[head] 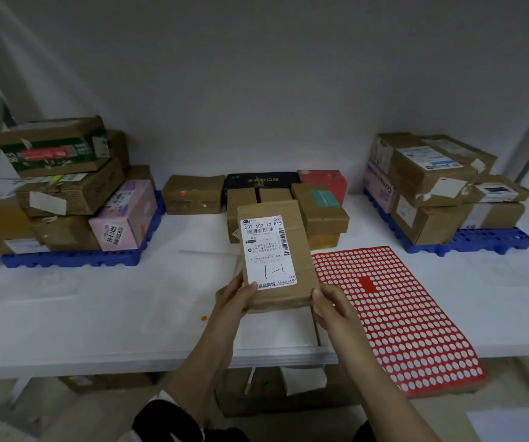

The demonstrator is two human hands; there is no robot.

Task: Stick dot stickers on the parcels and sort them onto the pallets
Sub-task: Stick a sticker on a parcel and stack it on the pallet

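Observation:
A flat brown parcel (301, 247) with a white shipping label is held above the white table (97, 298), label facing me. My left hand (234, 293) grips its lower left corner, thumb on the label. My right hand (328, 303) grips its lower right corner. The red sticker sheet (397, 317), most dots peeled off, lies on the table to the right and hangs over the front edge. A blue pallet (75, 258) at the left carries stacked parcels. Another blue pallet (479, 242) at the right also carries stacked parcels.
A cluster of unsorted parcels (193, 194) sits at the back middle, among them a black box (261, 180) and a red box (323, 180). A small orange dot (204, 318) lies on the table left of my left wrist. Cardboard boxes stand under the table.

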